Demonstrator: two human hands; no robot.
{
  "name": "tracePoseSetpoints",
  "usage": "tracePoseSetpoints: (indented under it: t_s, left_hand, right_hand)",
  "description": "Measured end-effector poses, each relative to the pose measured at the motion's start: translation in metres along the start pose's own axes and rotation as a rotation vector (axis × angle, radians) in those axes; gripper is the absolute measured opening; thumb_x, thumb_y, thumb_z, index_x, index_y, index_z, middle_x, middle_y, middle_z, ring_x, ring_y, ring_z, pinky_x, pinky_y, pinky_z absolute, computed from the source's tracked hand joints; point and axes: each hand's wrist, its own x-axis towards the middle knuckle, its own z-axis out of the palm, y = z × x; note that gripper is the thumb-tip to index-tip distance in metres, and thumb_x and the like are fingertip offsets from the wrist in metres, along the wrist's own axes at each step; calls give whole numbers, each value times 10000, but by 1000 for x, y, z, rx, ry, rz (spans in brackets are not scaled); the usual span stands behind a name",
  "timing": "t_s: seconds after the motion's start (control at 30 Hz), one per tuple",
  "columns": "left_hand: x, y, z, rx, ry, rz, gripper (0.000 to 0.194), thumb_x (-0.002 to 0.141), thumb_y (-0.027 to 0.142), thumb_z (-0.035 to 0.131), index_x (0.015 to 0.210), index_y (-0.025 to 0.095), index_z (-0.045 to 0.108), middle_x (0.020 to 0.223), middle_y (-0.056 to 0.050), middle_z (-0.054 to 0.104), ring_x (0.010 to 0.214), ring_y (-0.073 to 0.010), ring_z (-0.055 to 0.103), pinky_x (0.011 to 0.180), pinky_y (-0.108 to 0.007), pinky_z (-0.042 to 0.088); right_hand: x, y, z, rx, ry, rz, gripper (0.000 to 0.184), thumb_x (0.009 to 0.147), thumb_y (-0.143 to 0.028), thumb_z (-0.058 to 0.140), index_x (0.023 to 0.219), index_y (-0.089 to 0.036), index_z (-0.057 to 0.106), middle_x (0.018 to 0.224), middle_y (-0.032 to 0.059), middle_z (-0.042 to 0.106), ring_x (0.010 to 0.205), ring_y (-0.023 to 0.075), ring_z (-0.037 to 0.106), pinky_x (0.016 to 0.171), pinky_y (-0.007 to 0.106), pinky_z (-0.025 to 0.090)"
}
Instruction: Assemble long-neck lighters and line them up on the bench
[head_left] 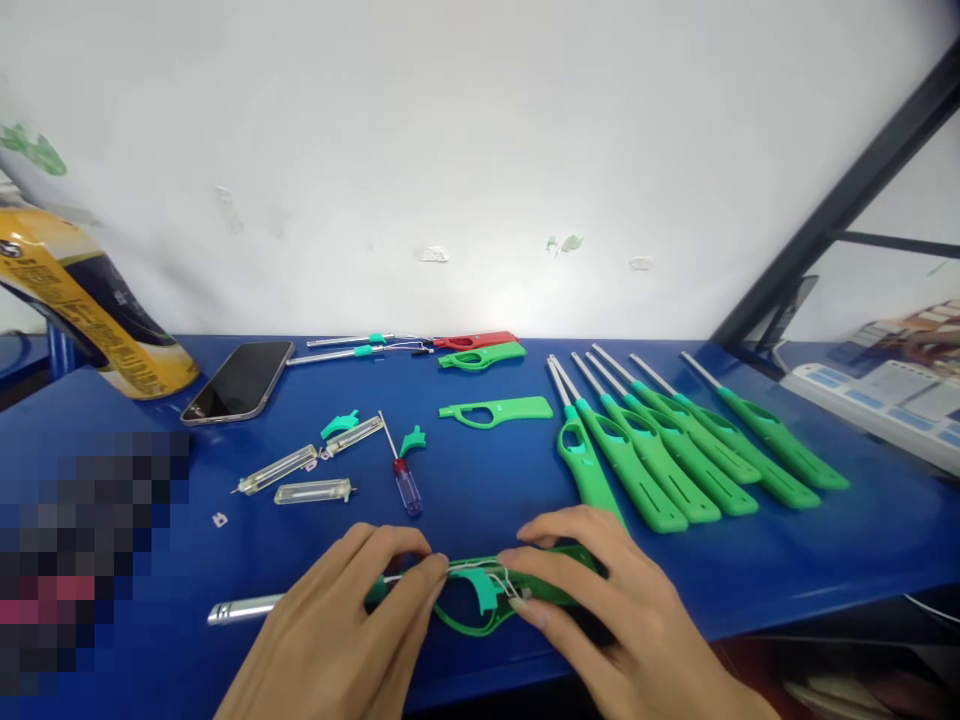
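A green long-nosed lighter lies opened up near the front edge of the blue table, its metal tube pointing left. My left hand pinches its thin white wire at the middle. My right hand presses fingertips on the green shell and the teal trigger part. Both hands have their fingers closed on the lighter.
Several assembled green lighters lie in a row at right. A loose green shell half, a small screwdriver, clear fuel tanks, teal triggers, a phone, a yellow can and a red shell lie further back.
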Motion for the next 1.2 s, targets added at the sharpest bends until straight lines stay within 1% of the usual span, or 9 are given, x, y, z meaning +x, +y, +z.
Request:
tracePoseSetpoints:
  t_s: [0.07, 0.2, 0.33, 0.47, 0.6, 0.73, 0.8, 0.93, 1.2]
  left_hand:
    - [-1, 0, -2, 9, 58, -56, 255, 1060, 157, 536, 1242, 278, 668, 1215, -63, 651, 996, -193, 704, 784, -299, 637]
    - [-3, -4, -7, 34, 203, -222, 264, 1054, 276, 597, 1279, 361, 707, 1481, -72, 488, 1053, -201, 715, 480, -183, 540]
    - [-4, -12, -12, 79, 268, -365, 226, 1055, 355, 594, 1190, 372, 775, 1644, -9, 351, 1085, -200, 689, 462, -152, 559]
    - [-3, -20, -20, 167, 299, -430, 272, 1069, 404, 557, 1135, 316, 806, 1648, -26, 370, 1015, -203, 696, 503, -224, 591]
    - [-2, -35, -28, 306, 255, -462, 378, 1089, 402, 466, 1190, 246, 795, 1459, -133, 542, 904, -238, 705, 516, -330, 570]
    - [-5, -53, -36, 405, 150, -452, 420, 1080, 381, 406, 1235, 220, 762, 1205, -143, 699, 1035, -382, 671, 731, -507, 582]
    - [-8, -61, -40, 412, 102, -488, 428, 1068, 383, 388, 1188, 224, 766, 1161, -142, 731, 1038, -409, 654, 783, -558, 567]
    - [-11, -68, -49, 390, 25, -548, 456, 1059, 374, 365, 1151, 205, 779, 1170, -146, 760, 1008, -396, 670, 847, -582, 567]
    - [-15, -76, -62, 463, -46, -627, 429, 1051, 369, 396, 1119, 227, 794, 1150, -126, 799, 1078, -407, 734, 786, -530, 597]
  right_hand:
    - [0, 0, -5, -49, 28, -18, 200, 1105, -319, 569, 1239, -322, 717, 1220, 64, 725, 1148, 242, 719, 953, 386, 614]
    - [9, 6, -20, -166, 23, -62, 254, 1078, -306, 588, 1300, -325, 711, 1364, 121, 627, 1246, 292, 688, 948, 417, 646]
    - [31, 21, -34, -256, -46, -92, 293, 1088, -253, 537, 1328, -328, 687, 1396, 138, 526, 975, 219, 762, 791, 377, 667]
    - [64, 36, -44, -338, -96, -130, 320, 1106, -255, 495, 1359, -331, 675, 1308, 133, 514, 715, 146, 687, 669, 365, 636]
    - [92, 50, -46, -451, -145, -207, 320, 1116, -285, 492, 1369, -303, 686, 1298, 148, 563, 703, 160, 662, 676, 387, 625]
    - [110, 71, -38, -587, -257, -328, 319, 1118, -291, 508, 1369, -259, 703, 1258, 146, 688, 1109, 306, 726, 1067, 626, 535]
    - [114, 85, -31, -601, -288, -339, 352, 1112, -287, 529, 1432, -247, 670, 1314, 148, 717, 1200, 328, 716, 1134, 664, 475]
    - [115, 111, -18, -629, -335, -345, 445, 1110, -283, 538, 1540, -173, 575, 1455, 193, 687, 1313, 364, 677, 1135, 655, 479]
    - [108, 121, -12, -621, -383, -409, 413, 1112, -144, 478, 1508, -174, 589, 1270, 145, 785, 1152, 270, 755, 1154, 559, 467]
